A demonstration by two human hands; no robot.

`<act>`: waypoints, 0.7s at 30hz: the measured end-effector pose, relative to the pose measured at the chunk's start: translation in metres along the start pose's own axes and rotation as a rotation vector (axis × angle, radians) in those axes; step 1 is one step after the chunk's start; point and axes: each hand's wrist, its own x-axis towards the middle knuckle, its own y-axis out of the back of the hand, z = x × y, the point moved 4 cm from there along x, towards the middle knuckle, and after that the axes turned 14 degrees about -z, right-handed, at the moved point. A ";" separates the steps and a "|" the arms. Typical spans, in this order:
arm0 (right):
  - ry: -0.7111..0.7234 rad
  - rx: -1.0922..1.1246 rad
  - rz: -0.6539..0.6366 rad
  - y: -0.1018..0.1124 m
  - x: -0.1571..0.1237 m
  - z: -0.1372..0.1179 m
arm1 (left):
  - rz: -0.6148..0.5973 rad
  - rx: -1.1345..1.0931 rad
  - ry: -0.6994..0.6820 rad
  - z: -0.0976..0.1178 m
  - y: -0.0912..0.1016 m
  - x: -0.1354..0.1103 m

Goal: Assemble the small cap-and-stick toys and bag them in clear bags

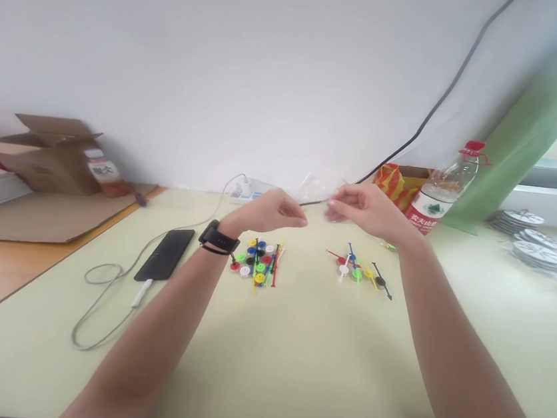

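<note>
My left hand (273, 211), with a black watch (219, 237) on the wrist, is raised above the table with thumb and fingers pressed together. Facing it across a small gap is my right hand (366, 209), its fingers curled in a pinch. What either hand holds, if anything, is too small or hidden to make out. Below my left hand lies a cluster of coloured round discs (260, 267) with thin pointers among them. Under my right hand are several spinner arrows (358, 273) in red, white, blue, green, yellow and black, each with a round hub.
A black phone (165, 254) with a white cable lies at left, near a cardboard box (57, 163) and a drink bottle (106, 172). A power strip (250, 191) and clear plastic (312, 187) are by the wall. At right stand a large water bottle (444, 191) and stacked discs (537, 255).
</note>
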 end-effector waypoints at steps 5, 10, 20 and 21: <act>-0.075 -0.069 -0.307 -0.005 -0.007 0.003 | 0.020 -0.003 -0.022 0.000 0.000 0.000; -0.166 0.069 -0.509 -0.019 -0.007 0.018 | -0.001 0.009 -0.044 0.004 -0.002 0.001; -0.147 0.673 -0.440 -0.031 0.019 0.061 | 0.393 0.301 -0.136 0.006 -0.004 0.005; -0.148 0.716 -0.420 -0.032 0.021 0.064 | 0.379 0.357 -0.157 0.008 -0.010 0.007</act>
